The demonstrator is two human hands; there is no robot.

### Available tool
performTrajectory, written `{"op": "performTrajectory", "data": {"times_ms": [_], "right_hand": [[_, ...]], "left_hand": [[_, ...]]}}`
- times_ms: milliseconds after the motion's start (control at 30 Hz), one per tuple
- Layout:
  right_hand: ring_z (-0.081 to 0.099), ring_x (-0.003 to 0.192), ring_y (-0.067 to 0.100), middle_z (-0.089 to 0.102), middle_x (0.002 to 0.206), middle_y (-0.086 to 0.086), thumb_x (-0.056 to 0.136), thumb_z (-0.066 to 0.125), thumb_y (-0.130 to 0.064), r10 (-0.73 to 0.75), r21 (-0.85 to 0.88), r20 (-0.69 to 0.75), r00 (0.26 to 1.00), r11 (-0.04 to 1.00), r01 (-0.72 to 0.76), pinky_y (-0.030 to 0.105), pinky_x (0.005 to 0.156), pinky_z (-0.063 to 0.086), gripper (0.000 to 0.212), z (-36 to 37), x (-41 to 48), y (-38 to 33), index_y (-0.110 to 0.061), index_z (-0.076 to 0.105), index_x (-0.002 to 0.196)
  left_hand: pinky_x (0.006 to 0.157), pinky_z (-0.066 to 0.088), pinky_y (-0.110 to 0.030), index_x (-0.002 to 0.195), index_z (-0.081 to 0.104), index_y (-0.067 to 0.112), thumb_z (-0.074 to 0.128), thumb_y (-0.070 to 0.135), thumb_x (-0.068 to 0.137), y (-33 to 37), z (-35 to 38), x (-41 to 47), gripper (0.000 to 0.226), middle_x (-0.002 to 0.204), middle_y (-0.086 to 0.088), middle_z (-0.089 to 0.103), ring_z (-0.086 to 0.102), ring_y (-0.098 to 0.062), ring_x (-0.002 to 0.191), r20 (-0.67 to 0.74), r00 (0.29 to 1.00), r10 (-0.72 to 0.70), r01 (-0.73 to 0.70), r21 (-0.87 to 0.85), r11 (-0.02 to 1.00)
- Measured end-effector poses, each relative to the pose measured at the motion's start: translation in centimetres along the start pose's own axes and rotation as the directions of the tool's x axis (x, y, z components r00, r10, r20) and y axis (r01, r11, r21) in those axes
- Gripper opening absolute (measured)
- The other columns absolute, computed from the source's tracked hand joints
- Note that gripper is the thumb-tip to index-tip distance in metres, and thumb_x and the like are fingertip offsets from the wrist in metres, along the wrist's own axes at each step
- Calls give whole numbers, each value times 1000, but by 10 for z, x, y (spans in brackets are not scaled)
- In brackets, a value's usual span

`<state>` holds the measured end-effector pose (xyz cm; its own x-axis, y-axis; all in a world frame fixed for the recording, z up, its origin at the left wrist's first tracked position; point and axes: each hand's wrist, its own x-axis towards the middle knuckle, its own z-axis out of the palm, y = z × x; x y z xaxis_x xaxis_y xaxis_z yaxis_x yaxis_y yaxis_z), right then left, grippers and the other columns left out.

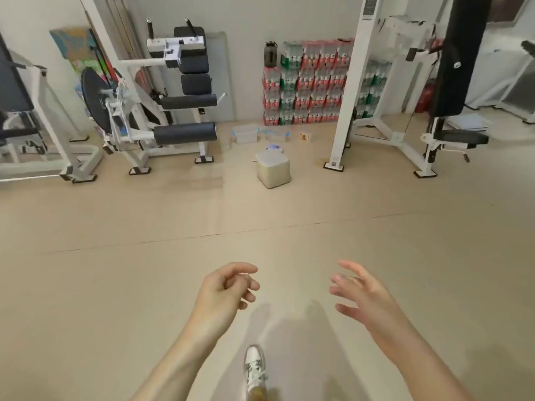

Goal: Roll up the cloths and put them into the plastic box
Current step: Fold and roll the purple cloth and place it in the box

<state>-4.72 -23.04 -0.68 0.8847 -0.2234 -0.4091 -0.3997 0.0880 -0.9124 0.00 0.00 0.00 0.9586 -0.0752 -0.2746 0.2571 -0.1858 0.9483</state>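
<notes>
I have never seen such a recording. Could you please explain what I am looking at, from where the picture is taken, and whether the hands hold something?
There is no machine here: a person wears one wide-angle camera on the head, looking forward and down, so you see that person's own arms. The left hand has loosely curled fingers, the right hand spread fingers; both hold nothing. Below them one shoe shows on the beige floor. Further away on the floor stands a pale plastic box, and behind it a smaller clear box. Exercise machines and stacked packs of bottles stand by the wall. I cannot make out any cloth for certain.
</notes>
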Motion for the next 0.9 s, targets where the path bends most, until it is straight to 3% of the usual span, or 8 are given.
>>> {"op": "performTrajectory", "data": {"times_ms": [100,200,400,533,667,733,900], "right_hand": [[67,91,24,69,107,12,94,54,-27,50,158,-38,998,987,-43,37,78,51,24,12,81,-19,-19,62,116],[68,95,24,72,104,14,95,50,-37,125,222,-104,987,970,-99,39,79,50,31,33,163,-49,-15,67,110],[53,120,6,61,123,-10,97,43,-42,-18,123,-195,981,992,43,39,92,52,34,62,302,-137,-22,70,106],[62,109,15,64,118,-1,98,45,-33,-78,112,-200,977,989,102,42,91,54,27,66,397,-191,-21,66,111],[57,110,7,60,119,-6,94,55,-21,-167,-50,-190,968,986,160,35,90,52,21,62,507,-227,-25,62,113],[50,117,5,55,125,-11,91,60,-17,-222,-182,-194,955,965,188,34,97,46,28,57,572,-241,-30,59,116],[46,121,6,43,132,-14,90,60,-23,-265,-525,-45,963,827,203,23,95,36,45,54,722,-287,-37,45,130]], "left_hand": [[51,40,-25,90,69,10,46,-2,92,5,-12,82,26,62,-4,64,50,-15,51,-60,998,-29,24,-86,996],[55,43,-27,89,71,13,49,-4,89,25,-33,172,27,66,-2,65,53,-16,58,-95,994,-54,48,-70,996],[63,47,-29,86,72,14,52,-1,89,106,-57,339,24,74,-2,68,57,-18,68,-75,997,-7,5,-24,1000],[62,46,-29,89,71,15,49,-2,89,149,-53,447,27,71,-2,67,56,-17,66,-16,998,58,-58,27,998],[73,48,-31,85,72,24,52,-4,84,172,-33,567,35,86,1,68,59,-16,78,-39,995,92,-87,124,988],[77,47,-30,83,73,27,53,-2,82,187,-22,629,36,92,2,66,58,-13,84,-51,994,101,-90,179,980],[66,40,-6,91,67,34,54,10,88,227,-10,767,28,98,16,63,56,4,84,34,989,142,-141,457,878]]}}
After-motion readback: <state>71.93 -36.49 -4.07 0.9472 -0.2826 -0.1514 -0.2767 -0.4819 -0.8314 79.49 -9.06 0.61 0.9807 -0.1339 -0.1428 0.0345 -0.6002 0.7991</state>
